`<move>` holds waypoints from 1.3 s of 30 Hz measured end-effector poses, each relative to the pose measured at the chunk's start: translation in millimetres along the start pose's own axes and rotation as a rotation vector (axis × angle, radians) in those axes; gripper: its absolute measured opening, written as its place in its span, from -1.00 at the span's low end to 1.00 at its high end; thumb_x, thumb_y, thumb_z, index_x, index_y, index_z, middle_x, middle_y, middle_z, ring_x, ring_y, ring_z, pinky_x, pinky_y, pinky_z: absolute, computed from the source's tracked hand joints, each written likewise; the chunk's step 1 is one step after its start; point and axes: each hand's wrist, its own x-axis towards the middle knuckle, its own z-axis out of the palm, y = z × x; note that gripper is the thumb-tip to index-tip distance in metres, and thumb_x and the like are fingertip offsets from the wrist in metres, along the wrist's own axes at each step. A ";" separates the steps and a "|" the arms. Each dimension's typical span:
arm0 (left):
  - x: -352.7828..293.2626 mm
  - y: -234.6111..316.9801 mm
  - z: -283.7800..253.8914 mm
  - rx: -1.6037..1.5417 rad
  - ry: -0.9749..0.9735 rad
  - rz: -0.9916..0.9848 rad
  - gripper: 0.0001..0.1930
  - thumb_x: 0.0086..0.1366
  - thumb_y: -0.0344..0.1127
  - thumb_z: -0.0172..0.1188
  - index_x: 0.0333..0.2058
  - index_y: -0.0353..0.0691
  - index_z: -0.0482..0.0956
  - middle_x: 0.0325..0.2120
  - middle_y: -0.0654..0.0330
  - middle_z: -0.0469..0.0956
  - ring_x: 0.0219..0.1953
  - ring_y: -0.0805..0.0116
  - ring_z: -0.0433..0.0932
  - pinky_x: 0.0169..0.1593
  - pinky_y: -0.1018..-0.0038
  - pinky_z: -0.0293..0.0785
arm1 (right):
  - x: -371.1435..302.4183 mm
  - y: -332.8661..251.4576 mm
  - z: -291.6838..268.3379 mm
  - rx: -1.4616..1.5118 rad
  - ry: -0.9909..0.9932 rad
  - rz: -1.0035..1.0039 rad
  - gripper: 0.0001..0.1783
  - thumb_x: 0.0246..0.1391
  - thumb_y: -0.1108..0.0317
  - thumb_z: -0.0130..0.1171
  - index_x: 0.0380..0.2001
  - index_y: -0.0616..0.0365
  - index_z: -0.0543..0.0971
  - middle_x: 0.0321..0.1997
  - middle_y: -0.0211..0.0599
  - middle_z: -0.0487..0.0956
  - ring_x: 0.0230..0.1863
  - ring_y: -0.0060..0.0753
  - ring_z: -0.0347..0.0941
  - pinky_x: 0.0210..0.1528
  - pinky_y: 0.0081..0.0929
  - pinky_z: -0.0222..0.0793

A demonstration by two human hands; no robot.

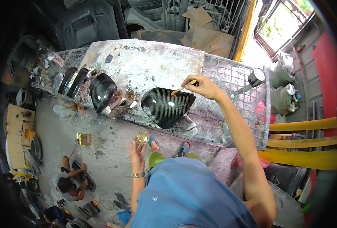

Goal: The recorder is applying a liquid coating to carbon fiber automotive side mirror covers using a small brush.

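Cluttered workshop, a paint-spattered tabletop (145,64) with glossy woven-black shells being brushed.

Nearest, below the big shell (167,106), the left hand (138,152) is curled around a small clear cup (142,137) of yellowish liquid, a watch on its wrist. Over the shell's upper right edge, the right hand (202,85) pinches a thin brush (181,89), its orange tip touching the surface. Left of that shell stands a smaller shell (102,91), then two dark narrow pieces (73,80). Right of it, on the wire mesh (233,83), sits a dark can (256,77). Far left, another person (68,184) crouches on the floor. Judging from the wet gloss, light, even strokes with a sparingly loaded tip would suit, cup kept level.
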 end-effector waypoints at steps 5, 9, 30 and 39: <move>-21.4 -5.7 -10.0 -0.005 0.080 -0.009 -0.35 0.31 0.07 0.10 0.16 -0.33 0.24 0.06 -0.04 0.40 0.02 0.15 0.48 0.11 0.28 0.45 | -37.8 15.7 -19.4 -0.009 0.051 0.065 -0.78 0.09 0.28 0.16 -0.31 0.22 0.59 -0.38 -0.34 0.59 -0.31 -0.57 0.44 -0.19 -0.56 0.34; -28.4 -7.2 -22.5 0.023 0.120 -0.029 -0.34 0.30 0.08 0.10 0.16 -0.35 0.23 0.04 -0.09 0.38 0.00 0.13 0.49 0.12 0.27 0.45 | -71.3 29.1 -24.7 -0.047 0.239 0.083 -0.82 0.07 0.33 0.18 -0.31 0.21 0.61 -0.37 -0.36 0.60 -0.32 -0.58 0.44 -0.22 -0.56 0.35; -30.6 17.6 -48.5 0.103 -0.034 -0.076 -0.37 0.27 0.07 0.15 0.13 -0.27 0.26 0.02 0.03 0.39 -0.05 0.18 0.51 0.08 0.25 0.48 | -82.3 45.5 27.4 0.230 0.627 0.077 -0.79 0.13 0.30 0.19 -0.40 0.27 0.58 -0.50 -0.39 0.59 -0.47 -0.70 0.39 -0.41 -0.59 0.31; -35.3 25.7 -45.5 0.167 0.006 -0.088 -0.37 0.31 0.06 0.09 0.17 -0.28 0.24 0.05 0.01 0.38 0.00 0.17 0.50 0.13 0.23 0.44 | -108.8 31.0 92.9 -0.274 0.960 -0.154 -0.85 0.06 0.36 0.26 -0.33 0.20 0.59 -0.43 -0.30 0.56 -0.50 -0.38 0.52 -0.45 -0.44 0.42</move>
